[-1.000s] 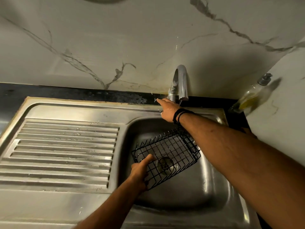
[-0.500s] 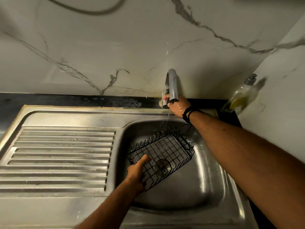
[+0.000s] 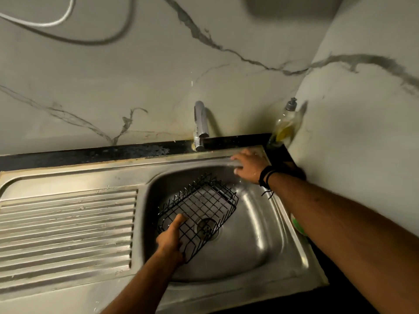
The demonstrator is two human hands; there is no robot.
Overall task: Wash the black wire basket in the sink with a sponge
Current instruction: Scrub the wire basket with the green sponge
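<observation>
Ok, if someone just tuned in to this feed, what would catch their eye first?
The black wire basket tilted in the steel sink over the drain, the left hand gripping its near edge. Next, the right hand spread on the sink's back rim, between the tap and the soap bottle.

The black wire basket [image 3: 199, 214] sat in the steel sink [image 3: 256, 252], tilted, its near left corner raised and its open grid lying over the drain [image 3: 206, 226]. It was rectangular with rounded corners and low walls of thin bars. The left hand [image 3: 171, 240] gripped its near left end, thumb lying inside on the mesh.
</observation>
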